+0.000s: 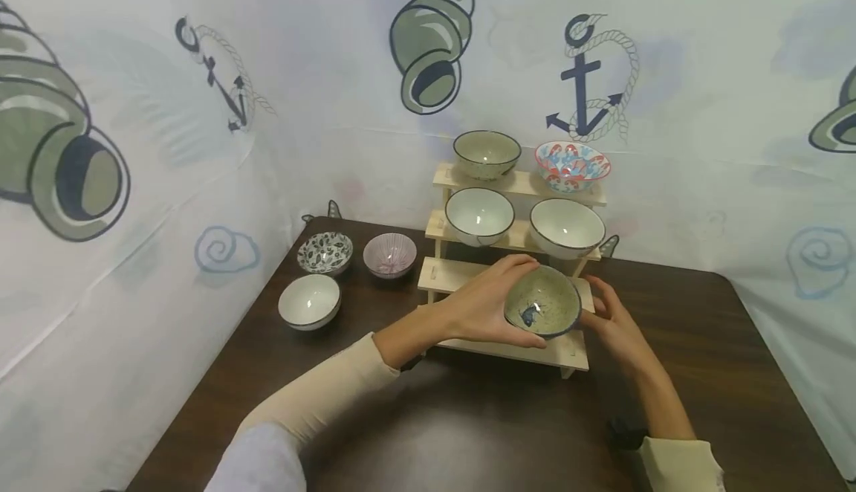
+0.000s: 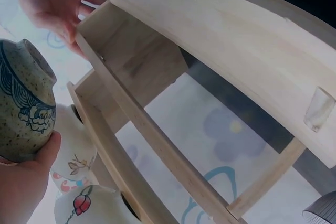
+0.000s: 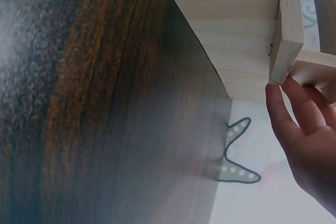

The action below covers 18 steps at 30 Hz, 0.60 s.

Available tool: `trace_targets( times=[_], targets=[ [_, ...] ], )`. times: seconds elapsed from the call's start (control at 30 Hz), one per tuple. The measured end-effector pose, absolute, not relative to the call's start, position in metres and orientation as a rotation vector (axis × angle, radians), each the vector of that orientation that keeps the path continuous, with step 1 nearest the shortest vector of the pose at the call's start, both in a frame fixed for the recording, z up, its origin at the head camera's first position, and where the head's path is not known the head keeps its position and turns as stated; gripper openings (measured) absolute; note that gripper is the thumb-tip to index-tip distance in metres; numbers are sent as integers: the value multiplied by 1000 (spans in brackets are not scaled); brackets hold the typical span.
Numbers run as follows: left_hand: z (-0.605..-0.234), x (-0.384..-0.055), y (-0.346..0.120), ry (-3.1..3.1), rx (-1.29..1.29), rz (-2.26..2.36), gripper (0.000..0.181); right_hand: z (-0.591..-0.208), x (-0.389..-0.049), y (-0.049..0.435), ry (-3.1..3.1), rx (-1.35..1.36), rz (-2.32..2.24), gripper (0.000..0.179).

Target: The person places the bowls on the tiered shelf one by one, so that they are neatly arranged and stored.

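Note:
My left hand (image 1: 483, 306) grips a speckled green-grey bowl (image 1: 550, 300) with a dark rim and a blue mark inside, in front of a stepped wooden display rack (image 1: 449, 275). Blue wave-like drawing covers the bowl's outside (image 2: 29, 103) in the left wrist view, where the thumb presses against its wall. At the rack's right end is my right hand (image 1: 618, 328), fingers extended. In the right wrist view its fingertips (image 3: 274, 92) are right at the end of a rack board (image 3: 287, 40).
On the rack's top tier stand a green bowl (image 1: 487, 151) and a red-and-blue patterned bowl (image 1: 571, 165). Below them are two white bowls (image 1: 478, 215) (image 1: 567, 226). A leaf-patterned bowl (image 1: 325, 253), a pink-striped bowl (image 1: 390, 254) and a white bowl (image 1: 309, 302) sit left on the dark table (image 1: 428, 432).

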<state>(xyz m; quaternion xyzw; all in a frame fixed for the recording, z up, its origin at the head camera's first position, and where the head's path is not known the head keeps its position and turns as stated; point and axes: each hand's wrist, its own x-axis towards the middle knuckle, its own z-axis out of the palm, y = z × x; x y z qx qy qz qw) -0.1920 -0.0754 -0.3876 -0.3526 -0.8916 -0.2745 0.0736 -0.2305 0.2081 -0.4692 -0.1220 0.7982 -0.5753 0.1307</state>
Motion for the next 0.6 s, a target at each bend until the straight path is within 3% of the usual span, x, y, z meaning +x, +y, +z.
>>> trace_targets(
  times=[0.4,0.6],
  targets=[
    [-401,-197,-57,-2724,-1060,-876,113,-475,-215,220,2351,-295,-1616,84],
    [-398,-207,-62,-2705,-993,-844,112,-469,-228,210,2343,-342,-1630,86]
  ],
)
